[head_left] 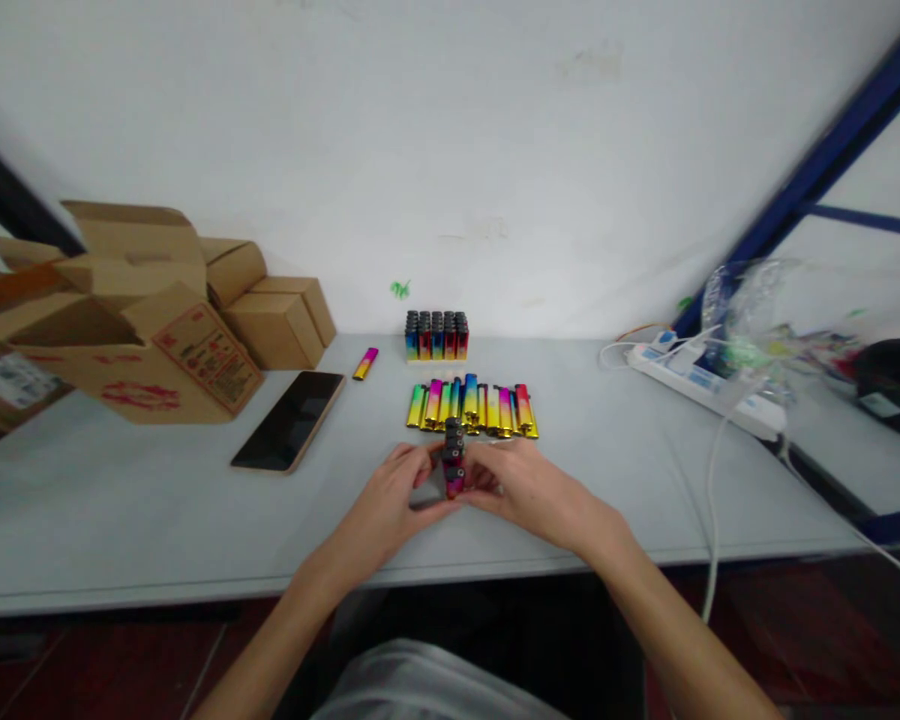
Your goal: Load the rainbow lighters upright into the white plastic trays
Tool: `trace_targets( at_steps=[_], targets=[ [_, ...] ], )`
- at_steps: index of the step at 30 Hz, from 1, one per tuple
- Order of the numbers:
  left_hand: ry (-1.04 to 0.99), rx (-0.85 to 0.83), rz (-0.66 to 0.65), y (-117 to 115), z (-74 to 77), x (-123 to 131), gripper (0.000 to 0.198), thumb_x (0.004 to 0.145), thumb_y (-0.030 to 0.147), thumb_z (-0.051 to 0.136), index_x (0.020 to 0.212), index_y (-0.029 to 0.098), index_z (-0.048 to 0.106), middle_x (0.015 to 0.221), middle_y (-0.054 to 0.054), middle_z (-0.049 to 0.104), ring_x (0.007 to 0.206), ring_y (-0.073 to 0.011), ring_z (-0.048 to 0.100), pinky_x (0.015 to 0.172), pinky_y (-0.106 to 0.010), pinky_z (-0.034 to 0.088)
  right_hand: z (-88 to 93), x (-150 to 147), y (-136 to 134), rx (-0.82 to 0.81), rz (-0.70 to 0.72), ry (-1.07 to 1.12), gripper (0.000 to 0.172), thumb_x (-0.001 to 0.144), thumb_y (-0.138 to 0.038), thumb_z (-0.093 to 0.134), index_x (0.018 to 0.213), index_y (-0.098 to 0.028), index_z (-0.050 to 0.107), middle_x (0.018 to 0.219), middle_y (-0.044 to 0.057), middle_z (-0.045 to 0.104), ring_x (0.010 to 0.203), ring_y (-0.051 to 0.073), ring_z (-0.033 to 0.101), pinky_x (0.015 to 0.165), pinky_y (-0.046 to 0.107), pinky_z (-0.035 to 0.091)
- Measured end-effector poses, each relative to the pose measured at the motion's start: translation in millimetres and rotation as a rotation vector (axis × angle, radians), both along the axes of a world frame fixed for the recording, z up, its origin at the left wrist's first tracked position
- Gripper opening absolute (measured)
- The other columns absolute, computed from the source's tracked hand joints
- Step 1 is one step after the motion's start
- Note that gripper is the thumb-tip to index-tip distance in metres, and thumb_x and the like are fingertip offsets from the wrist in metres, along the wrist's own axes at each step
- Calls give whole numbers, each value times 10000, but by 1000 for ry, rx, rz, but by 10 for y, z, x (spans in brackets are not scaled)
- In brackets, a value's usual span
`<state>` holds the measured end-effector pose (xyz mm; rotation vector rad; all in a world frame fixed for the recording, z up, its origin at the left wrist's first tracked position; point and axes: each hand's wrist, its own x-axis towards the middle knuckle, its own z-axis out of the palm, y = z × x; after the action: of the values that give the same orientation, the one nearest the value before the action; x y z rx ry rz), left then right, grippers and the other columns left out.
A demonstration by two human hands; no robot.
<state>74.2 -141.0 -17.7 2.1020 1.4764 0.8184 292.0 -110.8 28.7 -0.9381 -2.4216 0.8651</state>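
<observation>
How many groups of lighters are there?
3: a standing block near the wall, a pile in front, a row between left hand and right hand. One lighter lies apart.

White painted wall (pixel 330 150): we see soft, fairly even brightness
Pale grey tabletop (pixel 630 490): we find a duller tone, shadows faint and diffuse
Metallic rainbow-and-gold lighters (pixel 471 397): we catch small glints
Dark red tiled floor (pixel 135 660): we see it dim
Clear crinkled plastic bag (pixel 750 300): we get smeared, glary detail
Blue metal frame (pixel 802 170): we notice wide-angle stretching
Open brown cardboard box (pixel 187 385): we find its print too blurred to read
</observation>
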Motion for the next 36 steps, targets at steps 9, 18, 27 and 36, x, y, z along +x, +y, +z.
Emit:
trace_targets(
  at_steps=[9, 18, 27, 36],
  targets=[
    [25, 21, 19, 42, -68, -20, 355, 815, 464, 737, 757, 238, 468, 836, 1, 539, 749, -206, 554, 727, -343, 508, 76, 646, 398, 164, -235, 126, 203, 925, -352, 740, 1072, -215, 709, 1090, 82, 755, 936, 228, 727, 868, 396, 600],
    [37, 21, 22, 21, -15, -16, 349, 821, 468, 725, 760, 241, 468, 833, 2, 553, 747, -200, 554, 732, -340, 523, -464, 808, 750, 185, -208, 43, 740, 893, -467, 764, 1552, -293, 474, 1624, 156, 439, 1514, 319, 405, 1251, 557, 313],
    [47, 33, 25, 30, -51, -35, 342, 834, 488, 712, 784, 241, 480, 839, 6, 546, 734, -196, 549, 738, -343, 528, -322, 775, 696, 204, -237, 118, 558, 855, -390, 815, 1376, -267, 657, 1320, 122, 569, 1278, 286, 576, 1174, 531, 447],
    [50, 14, 8, 42, -74, -47, 310, 843, 455, 726, 825, 224, 519, 838, -2, 536, 766, -201, 554, 764, -345, 523, -144, 708, 606, -222, -284, 674, 436, 779, -454, 872, 1169, -281, 785, 1387, 91, 542, 1202, 248, 643, 1086, 456, 536]
  ],
)
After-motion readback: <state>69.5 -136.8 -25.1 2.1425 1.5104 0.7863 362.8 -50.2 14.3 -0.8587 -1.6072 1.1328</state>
